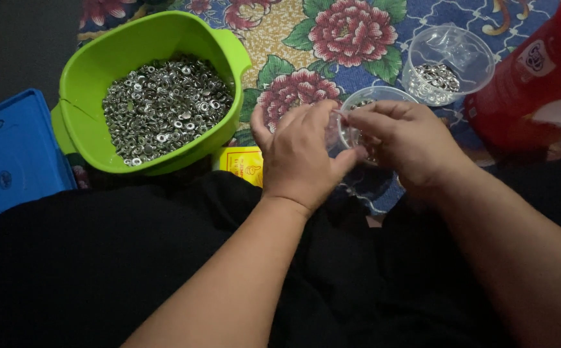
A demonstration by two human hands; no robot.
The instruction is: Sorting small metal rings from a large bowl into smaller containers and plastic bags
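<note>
From the head view, I look down past my lap, covered in black cloth (132, 258), at my two hands meeting over a flowered mat (332, 38). My left hand (300, 158) is curled with the back toward me, fingers bent inward and thumb reaching toward the right; its grip is closed, but I cannot tell what, if anything, sits inside it, since the fingers hide the palm. My right hand (400, 138) pinches its fingertips together just beside the left, closed on something too small to make out, right at the rim of a clear plastic cup (364, 96). That cup stands on the mat directly behind my hands, mostly hidden by them, and I see a few small metal pieces in it.

A second clear plastic cup (448, 61) lies tilted farther back and to the right, with a small heap of shiny metal rings in its bottom. It sits near a red container (532, 84) at the right edge.

To the left, well apart from my hands, a lime-green tub (216, 45) holds a large pile of silver metal rings (164, 106). A blue plastic lid (9, 154) lies at the far left beside it, and a small yellow packet (245, 164) peeks out between the tub and my left hand.
</note>
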